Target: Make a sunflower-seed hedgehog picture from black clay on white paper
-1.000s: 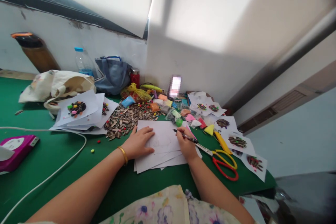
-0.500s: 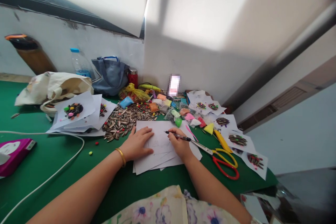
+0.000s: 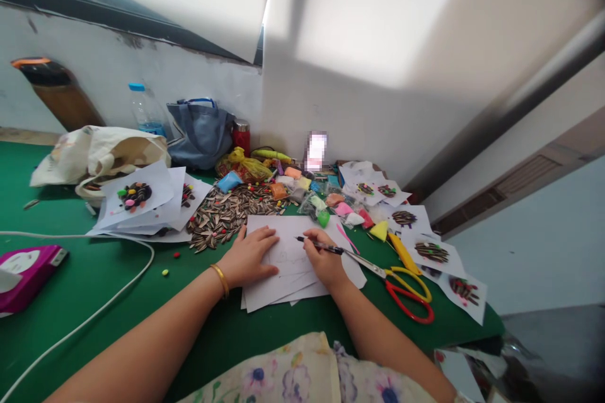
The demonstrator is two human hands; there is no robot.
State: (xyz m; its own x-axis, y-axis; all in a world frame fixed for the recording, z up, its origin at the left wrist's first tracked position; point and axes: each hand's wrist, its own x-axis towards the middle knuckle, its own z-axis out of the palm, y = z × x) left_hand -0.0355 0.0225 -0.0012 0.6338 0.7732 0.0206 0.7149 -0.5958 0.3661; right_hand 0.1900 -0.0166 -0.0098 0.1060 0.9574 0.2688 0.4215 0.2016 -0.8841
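A stack of white paper (image 3: pixel 269 293) lies in front of me, with faint pen lines on the top sheet. My left hand (image 3: pixel 248 257) rests flat on its left side, fingers spread. In my right hand (image 3: pixel 326 261) a black pen (image 3: pixel 326 245) is gripped, its tip pointing left at or just above the sheet; contact cannot be made out. Scissors (image 3: pixel 409 293) with one yellow and one red handle lie right of that hand, blades towards the paper. Beyond the paper spreads a heap of sunflower seeds (image 3: pixel 227 214), beside several small bags of coloured clay (image 3: pixel 335 199).
Sheets with seed pictures lie at left (image 3: pixel 155 227) and right (image 3: pixel 466 299). A yellow craft knife (image 3: pixel 404 255) is near the scissors. A white cable (image 3: pixel 94 315) crosses the left side by a magenta power strip (image 3: pixel 35 274). Bags (image 3: pixel 201 135) and a phone (image 3: pixel 316 151) stand at the wall.
The whole view has shifted very slightly. My left hand stays flat on the paper, and my right hand keeps the pen in almost the same place.
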